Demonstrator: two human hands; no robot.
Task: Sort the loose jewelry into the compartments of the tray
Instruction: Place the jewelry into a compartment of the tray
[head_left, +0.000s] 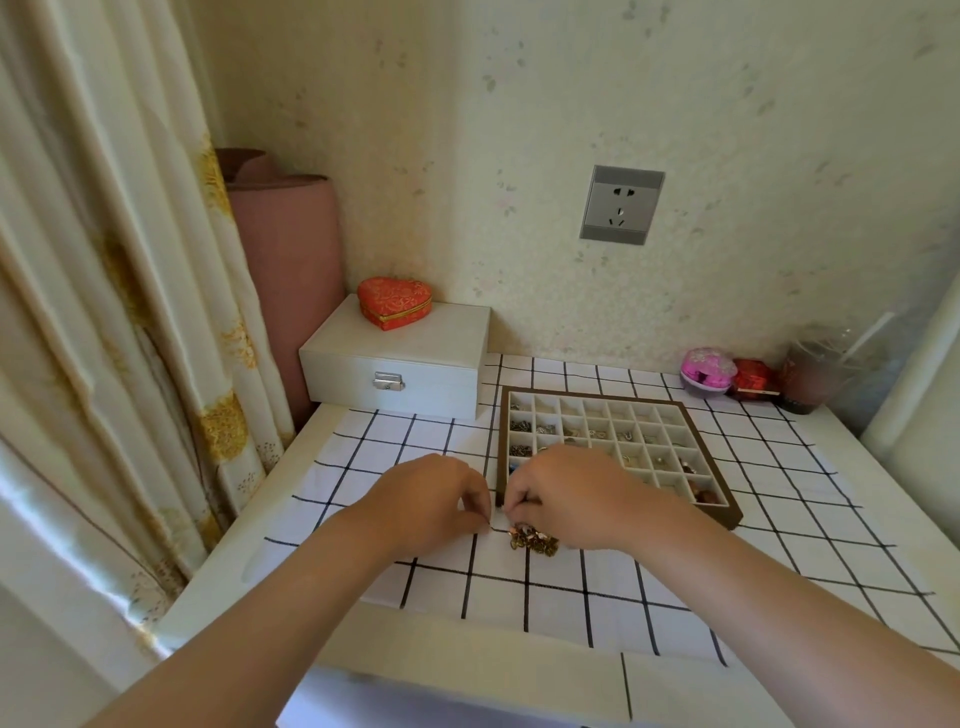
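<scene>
Two bare hands are meeting over the checked tablecloth (675, 582), just in front of the tray's near left corner. The left hand (431, 493) is curling its fingers, with thumb and forefinger pinching a thin strand (500, 528) that is running across to the loose jewelry (535, 540). The right hand (566, 493) is bending its fingers down, the tips closing on the top of that small gold-brown heap. It is also hiding the nearest cells of the brown-rimmed tray (727, 514), where small pieces are lying in several white compartments.

A dark cup (805, 379) is standing at the far right with a mark near its base too small to read. Beside it a red box (753, 379) and a pink heart box (707, 370) are sitting against the wall. A white case (410, 358) with a metal clasp is carrying a red heart box (395, 301). A grey wall socket (621, 205) is showing above the tray, and a pink roll (291, 249) is leaning by the curtain (104, 312).
</scene>
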